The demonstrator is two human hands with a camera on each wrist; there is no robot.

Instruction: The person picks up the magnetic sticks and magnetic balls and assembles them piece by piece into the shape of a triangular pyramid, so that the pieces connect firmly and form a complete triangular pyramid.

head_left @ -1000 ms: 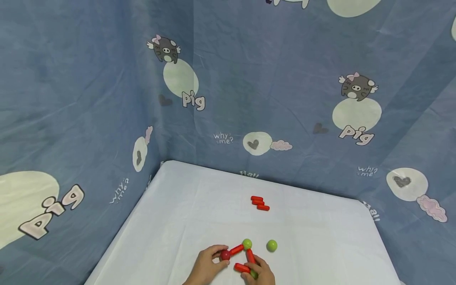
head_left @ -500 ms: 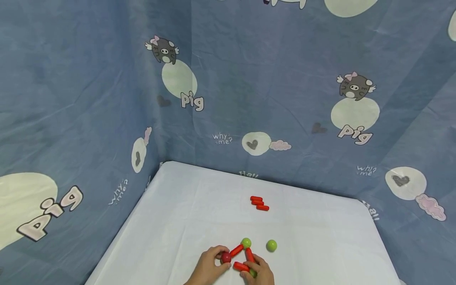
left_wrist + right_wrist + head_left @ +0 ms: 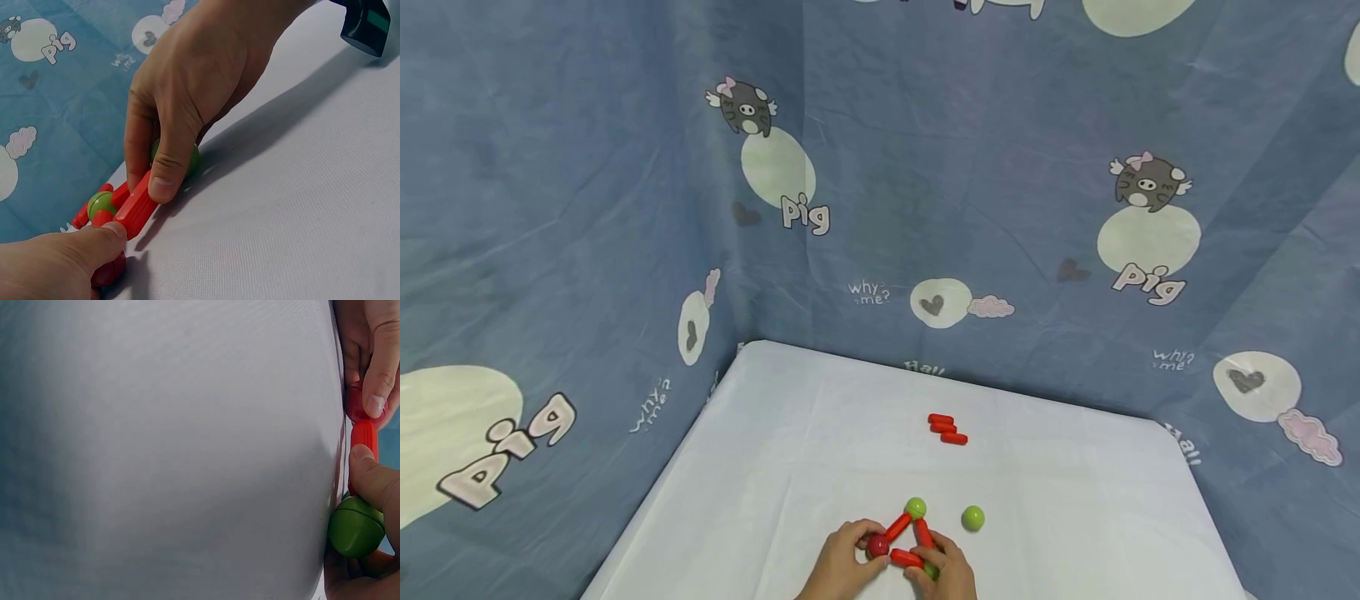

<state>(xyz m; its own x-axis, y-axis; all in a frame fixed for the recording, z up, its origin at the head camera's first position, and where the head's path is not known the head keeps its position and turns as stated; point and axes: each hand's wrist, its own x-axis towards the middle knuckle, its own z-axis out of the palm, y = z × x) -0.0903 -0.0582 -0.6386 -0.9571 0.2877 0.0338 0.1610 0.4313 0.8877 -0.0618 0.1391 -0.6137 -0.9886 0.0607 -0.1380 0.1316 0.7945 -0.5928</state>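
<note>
Governing relation (judged): alignment of the near red stick [image 3: 906, 557] with the red ball [image 3: 877, 546]. The stick lies lower centre, long axis nearly level across the frame, its left end directed at the ball; contact between them cannot be confirmed. The left hand [image 3: 844, 560] pinches the ball and is nearer that end. The right hand [image 3: 951, 573] grips the stick toward its right end, beside the held green ball [image 3: 931, 571]. The loose green ball [image 3: 973, 518] limits room upper right; the white tabletop [image 3: 1090, 508] extends farther right. Its front edge is out of frame.
</note>
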